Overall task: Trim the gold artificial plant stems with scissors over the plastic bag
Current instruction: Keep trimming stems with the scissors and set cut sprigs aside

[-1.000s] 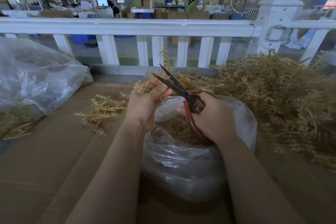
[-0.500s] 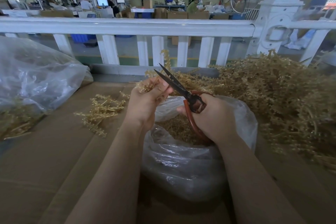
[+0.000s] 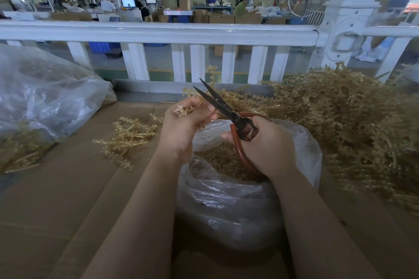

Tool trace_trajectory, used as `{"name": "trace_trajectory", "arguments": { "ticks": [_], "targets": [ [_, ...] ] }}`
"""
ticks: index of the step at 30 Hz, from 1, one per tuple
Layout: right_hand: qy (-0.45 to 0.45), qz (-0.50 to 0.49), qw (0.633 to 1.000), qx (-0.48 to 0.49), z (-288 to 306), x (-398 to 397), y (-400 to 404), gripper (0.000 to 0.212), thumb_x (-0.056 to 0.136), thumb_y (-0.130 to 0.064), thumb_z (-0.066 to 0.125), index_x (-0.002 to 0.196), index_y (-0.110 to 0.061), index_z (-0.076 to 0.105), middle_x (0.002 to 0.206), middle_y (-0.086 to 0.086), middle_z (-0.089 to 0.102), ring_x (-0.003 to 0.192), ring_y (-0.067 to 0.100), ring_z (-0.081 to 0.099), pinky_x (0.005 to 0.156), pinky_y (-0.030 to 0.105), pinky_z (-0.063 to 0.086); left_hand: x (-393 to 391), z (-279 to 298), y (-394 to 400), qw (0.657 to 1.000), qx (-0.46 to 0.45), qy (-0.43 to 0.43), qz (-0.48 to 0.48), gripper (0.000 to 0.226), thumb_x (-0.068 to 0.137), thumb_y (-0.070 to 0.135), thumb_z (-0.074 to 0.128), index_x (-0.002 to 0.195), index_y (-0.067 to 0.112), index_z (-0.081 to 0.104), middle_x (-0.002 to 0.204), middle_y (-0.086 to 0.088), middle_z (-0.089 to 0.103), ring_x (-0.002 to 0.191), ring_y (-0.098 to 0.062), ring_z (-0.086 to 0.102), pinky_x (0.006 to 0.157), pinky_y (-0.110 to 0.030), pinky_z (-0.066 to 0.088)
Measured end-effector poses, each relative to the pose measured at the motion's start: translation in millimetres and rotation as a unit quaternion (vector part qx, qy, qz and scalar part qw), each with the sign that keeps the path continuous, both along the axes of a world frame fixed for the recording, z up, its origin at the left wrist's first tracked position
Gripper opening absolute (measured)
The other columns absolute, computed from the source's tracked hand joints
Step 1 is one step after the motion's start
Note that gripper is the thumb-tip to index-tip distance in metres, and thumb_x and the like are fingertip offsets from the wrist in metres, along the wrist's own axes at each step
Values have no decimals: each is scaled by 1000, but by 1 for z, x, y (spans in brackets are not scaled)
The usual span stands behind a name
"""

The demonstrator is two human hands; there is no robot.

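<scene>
Two bare hands work over a clear plastic bag full of gold bits. The left hand has its fingers curled round a thin gold plastic plant stem. The right hand grips red-handled scissors with dark blades. The blades are a little apart, and their long line points up and to the left, away from the person. The stem lies just beside the blades. A big pile of gold stems sits on the right, and a small bunch of gold stems lies on the left. All of it rests on a brown cardboard tabletop. A white fence rail stands behind, in a big workroom.
</scene>
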State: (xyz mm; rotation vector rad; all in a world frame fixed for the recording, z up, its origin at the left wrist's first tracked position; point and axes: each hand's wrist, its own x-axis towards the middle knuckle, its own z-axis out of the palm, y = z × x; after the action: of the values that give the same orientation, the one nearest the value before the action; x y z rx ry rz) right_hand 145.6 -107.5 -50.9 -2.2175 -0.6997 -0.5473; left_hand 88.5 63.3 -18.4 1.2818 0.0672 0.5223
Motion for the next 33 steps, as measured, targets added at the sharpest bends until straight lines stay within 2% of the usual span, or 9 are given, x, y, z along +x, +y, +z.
{"name": "trace_trajectory", "arguments": {
  "ticks": [5,8,12,16,22,27,30,33],
  "targets": [
    [5,2,1000,9,1,0,1,41,71,-80,60,66,-43,44,58,-20,52,59,-7,51,54,11,31,0,0,0,1000,4,-4,13,6,84,2,72,84,8,72,85,-8,71,80,-21,66,89,-36,52],
    [9,4,1000,6,1,0,0,39,70,-83,57,72,-45,48,62,-22,55,63,-9,53,55,10,32,0,-1,0,1000,15,-9,14,9,85,1,70,83,10,72,81,-5,71,79,-18,66,87,-35,52],
    [-16,-7,1000,-3,0,1,-2,47,71,-84,55,78,-37,54,65,-20,55,66,-7,53,55,13,35,-1,-1,1,997,73,-20,7,25,90,-2,61,80,18,73,79,0,70,80,-15,65,82,-31,51],
    [-22,-1,1000,0,1,1,-2,51,70,-85,50,82,-35,54,68,-22,52,68,-1,52,58,15,38,-2,0,-1,992,125,-28,-6,21,91,-7,57,85,9,67,76,2,66,78,-12,63,78,-24,51],
    [-41,-1,999,-6,1,1,-2,54,72,-83,54,89,-32,62,73,-18,59,73,3,57,61,20,47,-1,-2,-3,990,139,-32,19,9,91,-8,59,92,-1,66,84,-12,63,78,-11,62,74,-18,50],
    [-77,-20,997,0,1,0,0,55,73,-83,51,79,-30,63,64,-15,59,63,4,56,56,26,51,-1,-2,-2,989,144,-33,14,16,91,-7,59,86,4,68,77,-1,66,76,-10,63,74,-19,50],
    [-67,-22,997,-12,1,1,0,59,74,-86,50,79,-28,65,65,-15,60,64,5,57,59,29,53,-1,-2,-1,989,141,-31,14,6,92,-7,59,90,-7,65,78,-6,63,76,-14,61,75,-21,49],
    [-52,-24,998,-19,1,2,-1,62,72,-88,49,80,-28,66,66,-14,62,65,5,58,61,30,54,0,-3,-1,990,135,-32,23,12,92,-5,60,96,-17,61,81,-12,62,77,-17,60,76,-23,49]
  ]
}}
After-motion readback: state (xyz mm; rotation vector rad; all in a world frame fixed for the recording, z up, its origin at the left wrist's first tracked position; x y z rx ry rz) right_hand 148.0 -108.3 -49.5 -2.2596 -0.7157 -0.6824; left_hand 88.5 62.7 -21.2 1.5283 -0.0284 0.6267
